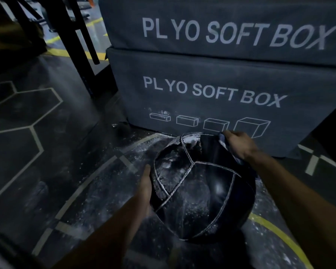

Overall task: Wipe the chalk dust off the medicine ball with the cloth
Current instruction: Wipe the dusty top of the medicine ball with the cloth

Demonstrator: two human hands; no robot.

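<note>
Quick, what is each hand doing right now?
Left hand: open, pressed flat against the side of the medicine ball.
Right hand: gripping the cloth at the top of the ball.

The upper soft plyo box (231, 22) reads "PL YO SOFT BOX" in large pale letters across its dark front; the lower soft plyo box (211, 105) repeats "PL YO SOFT BOX" in smaller letters, above a row of four box outline drawings (209, 124) growing larger rightwards.

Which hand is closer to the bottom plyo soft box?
Right. The right hand, holding the cloth at the medicine ball's far top, is just before the lower box; the left hand presses the ball's near-left side.
</note>
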